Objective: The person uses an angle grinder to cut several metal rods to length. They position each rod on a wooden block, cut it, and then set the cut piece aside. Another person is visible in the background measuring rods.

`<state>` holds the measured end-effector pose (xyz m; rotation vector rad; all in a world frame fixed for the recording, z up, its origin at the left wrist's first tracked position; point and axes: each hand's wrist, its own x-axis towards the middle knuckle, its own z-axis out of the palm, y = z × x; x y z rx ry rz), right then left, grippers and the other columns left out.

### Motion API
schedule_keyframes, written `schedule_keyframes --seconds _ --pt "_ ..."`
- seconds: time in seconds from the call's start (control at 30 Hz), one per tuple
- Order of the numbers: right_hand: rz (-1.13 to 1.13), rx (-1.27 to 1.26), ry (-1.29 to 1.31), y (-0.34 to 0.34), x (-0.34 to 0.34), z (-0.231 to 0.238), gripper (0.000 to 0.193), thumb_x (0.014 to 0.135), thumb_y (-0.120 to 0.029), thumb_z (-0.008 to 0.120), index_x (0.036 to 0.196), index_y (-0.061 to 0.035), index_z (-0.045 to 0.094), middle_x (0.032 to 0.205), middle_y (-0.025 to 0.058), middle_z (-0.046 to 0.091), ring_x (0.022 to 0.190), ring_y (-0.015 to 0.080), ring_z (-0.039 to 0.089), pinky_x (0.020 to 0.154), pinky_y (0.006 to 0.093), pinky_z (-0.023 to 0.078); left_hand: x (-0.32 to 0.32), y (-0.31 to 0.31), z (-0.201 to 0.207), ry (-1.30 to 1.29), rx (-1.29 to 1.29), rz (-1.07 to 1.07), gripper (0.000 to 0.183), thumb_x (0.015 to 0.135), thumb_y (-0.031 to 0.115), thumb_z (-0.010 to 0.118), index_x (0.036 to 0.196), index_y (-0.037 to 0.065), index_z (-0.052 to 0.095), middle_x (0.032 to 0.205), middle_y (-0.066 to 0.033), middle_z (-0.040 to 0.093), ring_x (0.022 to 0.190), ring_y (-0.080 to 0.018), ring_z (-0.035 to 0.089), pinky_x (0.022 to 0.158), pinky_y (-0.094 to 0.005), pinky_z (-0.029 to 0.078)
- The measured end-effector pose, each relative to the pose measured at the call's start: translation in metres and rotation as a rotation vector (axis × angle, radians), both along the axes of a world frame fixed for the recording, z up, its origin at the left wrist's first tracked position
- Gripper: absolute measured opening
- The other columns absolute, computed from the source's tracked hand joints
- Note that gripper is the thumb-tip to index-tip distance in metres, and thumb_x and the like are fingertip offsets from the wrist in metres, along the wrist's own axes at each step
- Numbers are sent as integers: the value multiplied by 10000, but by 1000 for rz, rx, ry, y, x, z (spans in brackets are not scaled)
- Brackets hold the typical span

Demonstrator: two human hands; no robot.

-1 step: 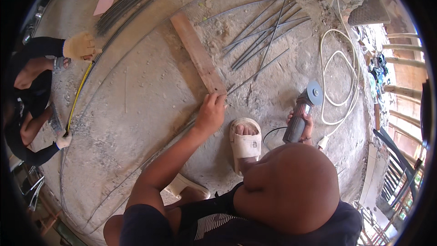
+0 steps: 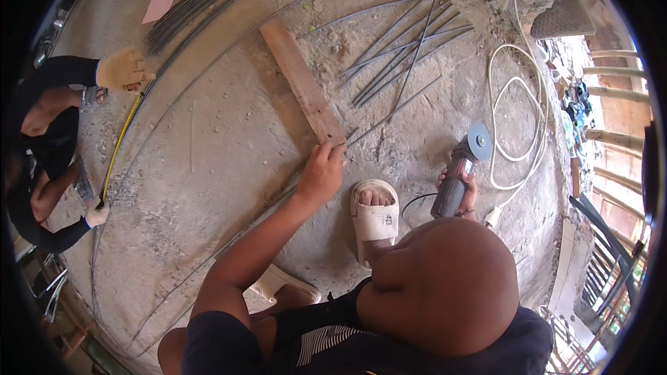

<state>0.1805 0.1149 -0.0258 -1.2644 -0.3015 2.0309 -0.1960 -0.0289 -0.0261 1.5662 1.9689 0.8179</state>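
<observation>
My left hand [image 2: 322, 175] is closed at the near end of a wooden plank [image 2: 303, 83], its fingers wrapped round a thin steel rod [image 2: 267, 207]. The rod comes in from the lower left and passes under the hand, which hides the grip in part. In my right hand [image 2: 470, 198] is an angle grinder [image 2: 453, 187], held by its dark body, with its grey disc [image 2: 480, 142] facing up. Whether the disc spins I cannot tell. My sandalled foot [image 2: 376, 215] stands between both hands.
Several cut rods [image 2: 406, 48] lie crossed beyond the plank. A bundle of long rods [image 2: 201, 3] is at the far left. A co-worker's gloved hands [image 2: 125, 71] stretch a yellow tape measure [image 2: 122, 140] along rods. A white cable [image 2: 492, 90] loops on the right.
</observation>
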Motion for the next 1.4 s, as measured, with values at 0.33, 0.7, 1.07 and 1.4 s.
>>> schedule_keyframes --seconds 0.33,0.7,1.07,1.4 --pt "145 -198 -284 -9 -5 17 487 886 -383 710 1212 -33 622 1032 171 696 931 327 701 831 449 583 9 5 6 -53 -58 -179 215 972 156 661 1140 26 631 1115 -186 632 1075 -377 631 911 -475 541" --pt "-32 -96 -579 -27 -12 -4 458 921 -376 702 1236 -51 631 1076 109 666 963 271 670 850 418 557 -129 195 51 12 -869 -814 372 953 396 717 961 28 772 989 -172 778 942 -321 746 846 -444 562" --pt "195 116 -1009 -37 -18 2 451 988 -372 662 1238 3 673 1163 92 687 1103 209 625 1003 352 449 -183 346 14 244 -50 -88 448 973 378 734 1226 9 699 1195 -215 710 1120 -389 690 926 -473 571" --pt "339 115 -1290 -43 -37 13 454 1025 -446 643 1165 -14 628 1082 194 696 1050 321 668 949 426 487 -79 467 -7 432 -402 -179 1137 888 790 618 1625 -10 285 1630 -304 342 1482 -514 379 1130 -675 414"
